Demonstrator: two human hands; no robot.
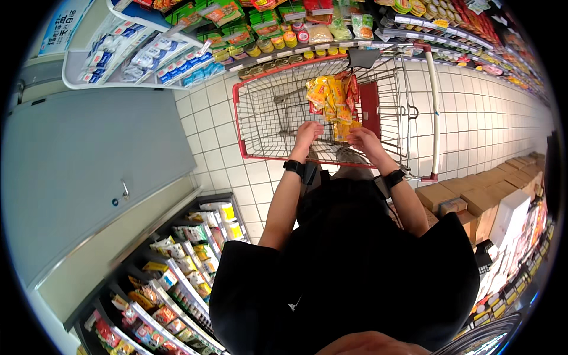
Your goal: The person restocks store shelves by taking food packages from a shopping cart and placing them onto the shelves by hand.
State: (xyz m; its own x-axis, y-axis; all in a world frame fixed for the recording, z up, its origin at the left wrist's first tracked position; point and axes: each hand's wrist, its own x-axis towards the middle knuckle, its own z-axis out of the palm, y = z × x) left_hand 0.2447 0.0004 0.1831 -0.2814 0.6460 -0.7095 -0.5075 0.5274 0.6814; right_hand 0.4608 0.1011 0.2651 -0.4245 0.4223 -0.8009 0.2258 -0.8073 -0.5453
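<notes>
"While the left hand point(307, 136) and right hand point(368, 143) extend over the cart point(370, 105), what is their state?"

"Left: loosely open. Right: at yellow packets point(335, 100); grip cannot be determined. Packet location: inside the cart, ahead of and between both hands."

Grey door point(89, 165) at left; cardboard boxes point(478, 201) stacked right; packet-filled shelves point(167, 300) lower left.

Yellow and red packets point(336, 100), probably sealed, heaped in the cart point(370, 106)
</notes>
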